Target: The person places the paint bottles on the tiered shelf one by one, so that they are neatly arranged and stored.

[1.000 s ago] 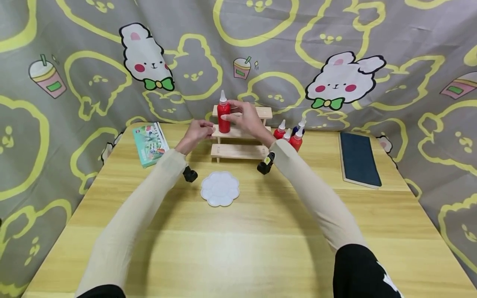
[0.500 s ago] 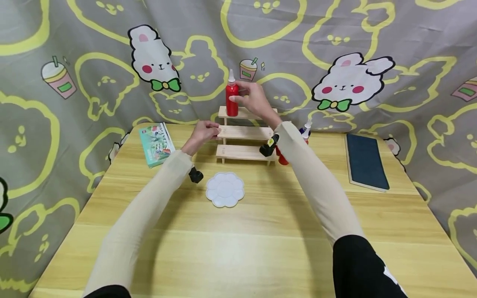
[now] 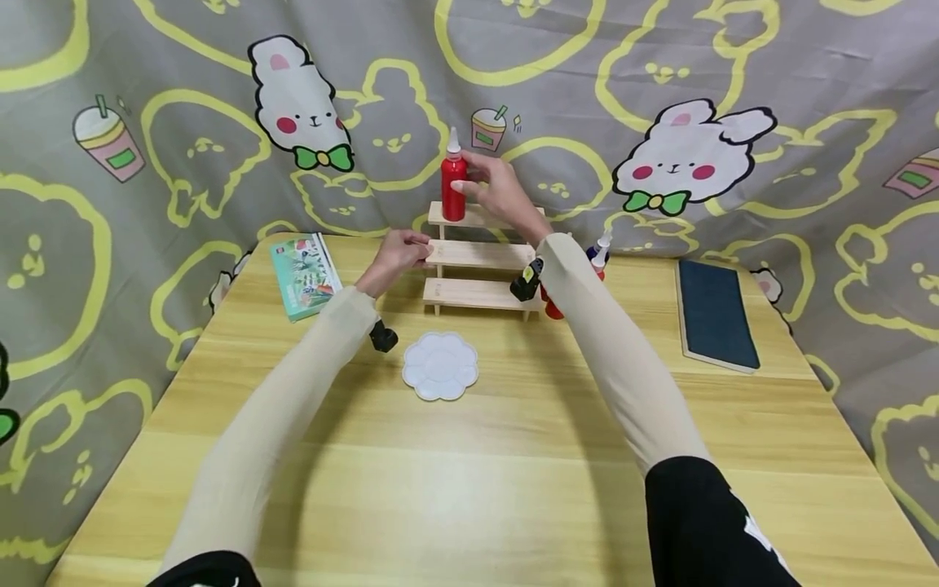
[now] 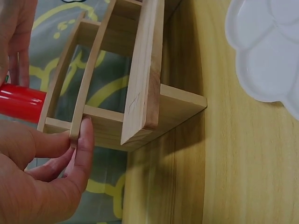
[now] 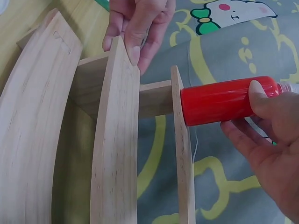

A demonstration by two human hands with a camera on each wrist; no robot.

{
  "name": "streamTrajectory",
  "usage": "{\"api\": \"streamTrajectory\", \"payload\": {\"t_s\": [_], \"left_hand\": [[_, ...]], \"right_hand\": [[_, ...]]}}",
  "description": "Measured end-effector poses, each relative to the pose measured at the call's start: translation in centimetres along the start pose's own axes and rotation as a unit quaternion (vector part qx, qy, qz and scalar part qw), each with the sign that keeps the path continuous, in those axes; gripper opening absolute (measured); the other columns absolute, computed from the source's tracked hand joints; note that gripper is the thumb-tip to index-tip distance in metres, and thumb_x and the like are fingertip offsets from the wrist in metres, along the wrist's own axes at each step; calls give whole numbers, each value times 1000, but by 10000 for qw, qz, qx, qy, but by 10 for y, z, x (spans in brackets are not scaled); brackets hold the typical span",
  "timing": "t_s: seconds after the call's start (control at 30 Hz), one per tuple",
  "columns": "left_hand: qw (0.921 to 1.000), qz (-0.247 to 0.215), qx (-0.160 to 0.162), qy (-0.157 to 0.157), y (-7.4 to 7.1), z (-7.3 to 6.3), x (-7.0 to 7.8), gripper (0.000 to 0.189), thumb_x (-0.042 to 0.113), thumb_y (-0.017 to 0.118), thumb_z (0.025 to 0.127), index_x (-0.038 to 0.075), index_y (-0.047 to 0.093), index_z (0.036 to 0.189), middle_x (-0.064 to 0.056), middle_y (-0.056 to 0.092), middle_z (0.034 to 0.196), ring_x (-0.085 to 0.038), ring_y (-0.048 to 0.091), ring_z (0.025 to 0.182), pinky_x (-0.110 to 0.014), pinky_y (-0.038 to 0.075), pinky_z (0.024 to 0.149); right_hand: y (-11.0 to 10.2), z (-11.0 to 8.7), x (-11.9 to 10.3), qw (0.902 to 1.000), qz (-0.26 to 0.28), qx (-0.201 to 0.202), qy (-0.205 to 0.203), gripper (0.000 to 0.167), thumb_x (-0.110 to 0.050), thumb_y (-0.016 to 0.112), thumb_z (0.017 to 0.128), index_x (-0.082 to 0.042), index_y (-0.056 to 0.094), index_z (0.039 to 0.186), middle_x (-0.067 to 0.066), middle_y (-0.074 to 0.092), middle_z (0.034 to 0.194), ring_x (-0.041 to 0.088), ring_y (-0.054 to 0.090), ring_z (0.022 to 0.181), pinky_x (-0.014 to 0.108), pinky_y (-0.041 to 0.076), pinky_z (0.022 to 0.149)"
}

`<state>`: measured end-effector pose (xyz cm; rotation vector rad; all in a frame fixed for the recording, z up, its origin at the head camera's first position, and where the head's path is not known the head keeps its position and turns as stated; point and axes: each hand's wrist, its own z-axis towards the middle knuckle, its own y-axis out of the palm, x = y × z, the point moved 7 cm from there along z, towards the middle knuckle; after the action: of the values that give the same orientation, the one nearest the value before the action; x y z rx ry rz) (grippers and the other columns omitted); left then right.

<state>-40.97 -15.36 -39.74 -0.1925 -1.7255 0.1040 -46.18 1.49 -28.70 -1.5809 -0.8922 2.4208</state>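
Note:
A red squeeze bottle [image 3: 453,189] with a white pointed nozzle stands upright at the left end of the top tier of a three-tier wooden rack [image 3: 484,255]. My right hand [image 3: 500,194] grips it from the right, thumb and fingers round its body. In the right wrist view the bottle's base [image 5: 191,108] meets the top board. With my left hand [image 3: 399,254] I pinch the left end of the middle board, thumb on one face and fingers on the other, as the left wrist view shows at the board's end [image 4: 77,123].
Several more bottles [image 3: 553,306], red and dark blue, stand right of the rack, partly behind my right sleeve. A white flower-shaped palette [image 3: 440,366] lies in front. A green illustrated box [image 3: 304,275] lies left, a dark blue notebook [image 3: 716,315] right. A patterned curtain [image 3: 396,98] hangs behind.
My right hand has raised the red bottle from the middle tier to the top tier. The left hand keeps its pinch on the middle board. The head view has shifted slightly.

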Motion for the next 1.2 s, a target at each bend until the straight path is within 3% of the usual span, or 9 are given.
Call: {"api": "streamTrajectory", "payload": {"t_s": [0.2, 0.33, 0.43, 0.7, 0.8, 1.0, 1.2], "left_hand": [[10000, 15, -39, 60, 0, -1, 6, 35, -4, 57, 103, -16, 56, 135, -20, 60, 122, -13, 63, 81, -43, 60, 108], [9998, 103, -25, 141, -5, -2, 7, 35, -4, 56, 102, -17, 56, 135, -22, 60, 123, -12, 63, 79, -42, 62, 105], [9998, 134, -29, 157, -7, -3, 7, 35, -4, 57, 102, -17, 56, 135, -24, 60, 125, -12, 63, 79, -41, 62, 105], [9999, 72, -105, 103, -1, -3, 3, 35, -2, 57, 103, -17, 57, 135, -25, 60, 128, -12, 64, 79, -47, 58, 110], [9999, 89, -73, 128, -2, -2, 2, 34, -2, 56, 104, -17, 56, 134, -24, 60, 127, -12, 64, 79, -49, 58, 111], [9998, 87, -67, 193, -2, -2, 4, 35, -1, 56, 104, -17, 56, 135, -26, 59, 129, -13, 65, 81, -48, 58, 110], [9998, 48, -140, 165, 2, -3, 4, 37, -5, 55, 104, -17, 54, 138, -28, 57, 132, -18, 67, 85, -46, 59, 110]], "right_hand": [[-5, 1, -5, 9994, -304, -99, 154, 65, -12, 72, 101, -10, 44, 160, 14, 60, 149, 29, 63, 130, 33, 54, 114], [-9, -5, -4, 9968, -441, -97, 660, 84, -22, 75, 99, -19, 27, 167, 11, 53, 156, 25, 56, 138, 32, 53, 116], [-20, -11, -10, 9957, -377, -63, 843, 87, -25, 76, 99, -21, 23, 168, 10, 48, 160, 23, 54, 141, 34, 54, 115], [-58, -45, -23, 9985, -271, 94, 464, 69, -16, 67, 104, -14, 33, 164, 17, 59, 142, 27, 61, 129, 37, 60, 106], [-69, -57, -20, 9990, -242, 146, 356, 66, -13, 64, 105, -11, 34, 163, 16, 61, 135, 26, 63, 124, 37, 62, 103], [-90, -79, -8, 9974, -503, 375, 355, 44, -13, 62, 106, -2, 52, 147, 18, 63, 127, 27, 65, 113, 30, 64, 95], [-105, -105, 2, 9971, 367, 452, 487, 30, -12, 57, 108, 6, 58, 133, 18, 67, 124, 13, 69, 98, 20, 65, 86]]}}
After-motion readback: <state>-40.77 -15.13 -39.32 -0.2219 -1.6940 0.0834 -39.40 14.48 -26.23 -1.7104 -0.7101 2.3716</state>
